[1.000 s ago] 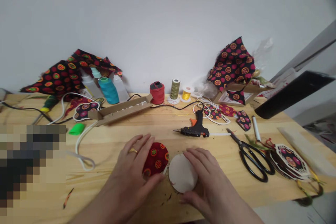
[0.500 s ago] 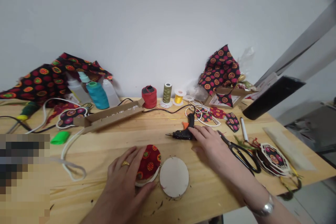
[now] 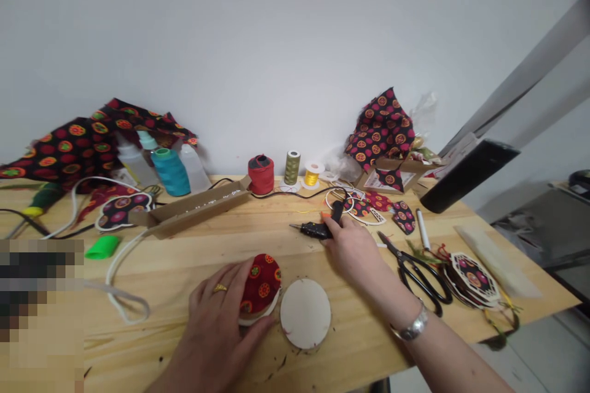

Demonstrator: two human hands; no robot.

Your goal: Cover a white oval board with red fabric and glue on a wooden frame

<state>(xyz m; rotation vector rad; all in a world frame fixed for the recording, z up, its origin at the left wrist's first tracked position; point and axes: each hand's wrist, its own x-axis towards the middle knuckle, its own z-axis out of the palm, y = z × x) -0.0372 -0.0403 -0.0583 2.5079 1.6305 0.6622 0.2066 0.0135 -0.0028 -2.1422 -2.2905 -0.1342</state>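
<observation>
My left hand, a gold ring on one finger, grips a round disc covered in red patterned fabric, thumb along its lower edge and fingers over its left side. A pale edge shows under the fabric. Just right of it, a plain white disc lies flat on the wooden table. My right hand, silver bracelet at the wrist, is closed on the black glue gun, fingers at its body near the orange trigger. The nozzle points left; the fingertips are partly hidden.
Black-handled scissors and a stack of octagonal pieces lie to the right. A long cardboard box, a green cap and a white cable are at left. Thread spools line the wall.
My right hand has moved left from beside the glue gun's rear and closed on it. My left hand keeps its hold on the fabric-covered disc. The view has shifted slightly.
</observation>
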